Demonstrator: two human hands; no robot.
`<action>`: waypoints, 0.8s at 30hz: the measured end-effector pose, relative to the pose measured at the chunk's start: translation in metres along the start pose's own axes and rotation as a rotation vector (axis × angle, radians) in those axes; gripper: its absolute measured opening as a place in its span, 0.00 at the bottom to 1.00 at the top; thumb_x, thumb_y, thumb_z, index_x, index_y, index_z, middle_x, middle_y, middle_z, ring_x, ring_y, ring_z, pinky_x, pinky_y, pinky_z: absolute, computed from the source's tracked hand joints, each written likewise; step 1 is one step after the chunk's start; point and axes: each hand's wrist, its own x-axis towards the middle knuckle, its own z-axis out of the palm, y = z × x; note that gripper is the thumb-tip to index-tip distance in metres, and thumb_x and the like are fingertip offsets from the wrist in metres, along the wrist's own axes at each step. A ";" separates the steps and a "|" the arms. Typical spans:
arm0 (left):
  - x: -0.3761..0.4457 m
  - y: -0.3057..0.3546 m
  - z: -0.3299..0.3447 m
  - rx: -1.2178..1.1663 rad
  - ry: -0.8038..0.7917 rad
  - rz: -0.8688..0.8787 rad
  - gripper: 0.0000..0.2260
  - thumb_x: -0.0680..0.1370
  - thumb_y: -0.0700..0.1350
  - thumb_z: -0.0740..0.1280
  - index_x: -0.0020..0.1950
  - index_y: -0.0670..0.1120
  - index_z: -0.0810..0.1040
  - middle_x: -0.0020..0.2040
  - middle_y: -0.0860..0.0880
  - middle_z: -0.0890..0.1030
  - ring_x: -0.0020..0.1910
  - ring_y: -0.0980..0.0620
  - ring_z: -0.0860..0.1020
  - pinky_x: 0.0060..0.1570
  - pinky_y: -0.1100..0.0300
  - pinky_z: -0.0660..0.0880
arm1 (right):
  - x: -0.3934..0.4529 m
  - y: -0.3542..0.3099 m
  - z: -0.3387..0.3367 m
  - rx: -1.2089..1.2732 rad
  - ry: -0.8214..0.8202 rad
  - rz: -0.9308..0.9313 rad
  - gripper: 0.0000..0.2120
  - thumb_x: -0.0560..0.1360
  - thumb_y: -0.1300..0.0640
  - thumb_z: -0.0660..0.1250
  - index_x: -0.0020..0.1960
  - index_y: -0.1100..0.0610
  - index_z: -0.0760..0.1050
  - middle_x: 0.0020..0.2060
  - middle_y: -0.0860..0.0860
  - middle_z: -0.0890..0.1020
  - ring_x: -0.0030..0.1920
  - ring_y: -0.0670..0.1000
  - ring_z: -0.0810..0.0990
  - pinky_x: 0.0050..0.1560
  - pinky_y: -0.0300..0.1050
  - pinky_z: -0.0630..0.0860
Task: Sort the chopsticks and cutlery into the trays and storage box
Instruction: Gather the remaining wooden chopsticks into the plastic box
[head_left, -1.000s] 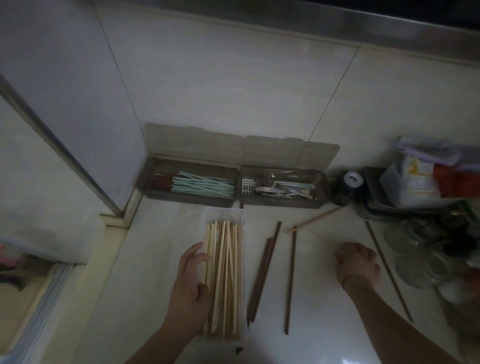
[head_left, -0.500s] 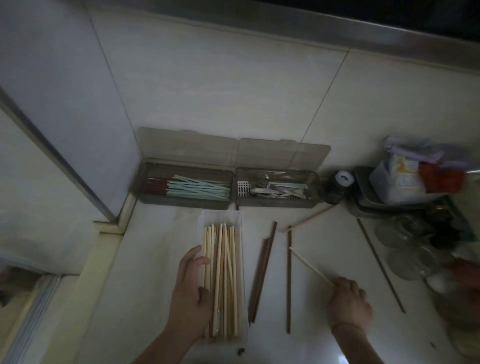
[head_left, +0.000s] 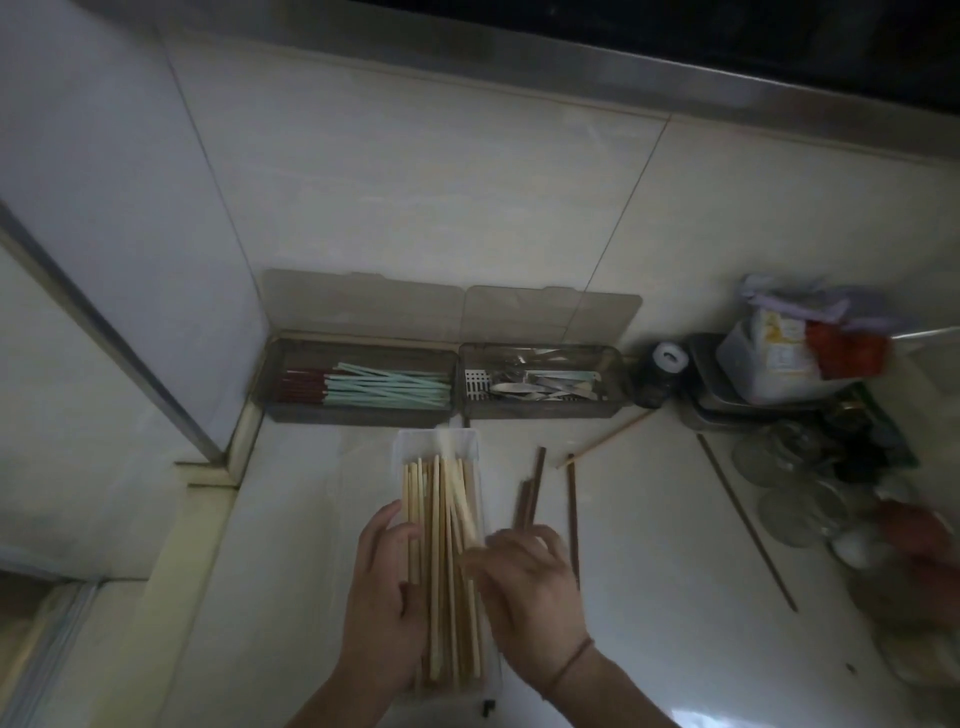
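Clear storage box (head_left: 470, 441) of pale chopsticks (head_left: 439, 545), tabletop (head_left: 649, 597) centre: left hand (head_left: 382, 597) curled on its 9 o'clock edge; right hand (head_left: 524, 577) blurred, grip indeterminate. Dark chopsticks (head_left: 535, 483) at 3 o'clock; two lidded trays (head_left: 363, 413) at 12; jars (head_left: 795, 483) crowd far 3 o'clock.

Pale countertop (head_left: 649, 597) meeting a tiled wall at its far edge. Along that edge: a smoky tray of green-and-red chopsticks (head_left: 358, 382) in the far-left corner, a matching cutlery tray (head_left: 540, 382) just beside it. Nearer the front edge: a clear box of light wooden chopsticks (head_left: 441, 545); beside it lie loose dark chopsticks (head_left: 571, 519); one pale chopstick (head_left: 605, 439); one long dark chopstick (head_left: 743, 519). Right edge: glass jars (head_left: 779, 467), stacked metal trays (head_left: 706, 384).
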 end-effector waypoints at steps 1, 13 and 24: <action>0.000 -0.001 0.000 -0.003 0.004 0.011 0.28 0.62 0.33 0.56 0.59 0.52 0.71 0.71 0.56 0.64 0.72 0.64 0.62 0.67 0.72 0.60 | -0.002 0.000 0.006 0.000 -0.012 -0.048 0.11 0.72 0.60 0.67 0.51 0.46 0.77 0.42 0.42 0.82 0.50 0.44 0.79 0.57 0.49 0.71; 0.001 -0.002 0.000 -0.027 0.004 -0.027 0.27 0.61 0.32 0.57 0.59 0.48 0.72 0.71 0.53 0.66 0.73 0.60 0.63 0.68 0.74 0.57 | 0.000 0.001 0.024 -0.459 -0.508 -0.160 0.16 0.71 0.39 0.58 0.46 0.45 0.80 0.36 0.41 0.84 0.64 0.52 0.75 0.63 0.74 0.55; 0.001 0.004 -0.001 -0.020 0.013 -0.020 0.29 0.62 0.32 0.57 0.59 0.54 0.70 0.72 0.58 0.64 0.72 0.61 0.64 0.65 0.74 0.60 | 0.033 0.101 -0.026 -0.195 -0.011 -0.005 0.12 0.76 0.51 0.61 0.44 0.53 0.81 0.48 0.52 0.81 0.52 0.56 0.77 0.53 0.53 0.75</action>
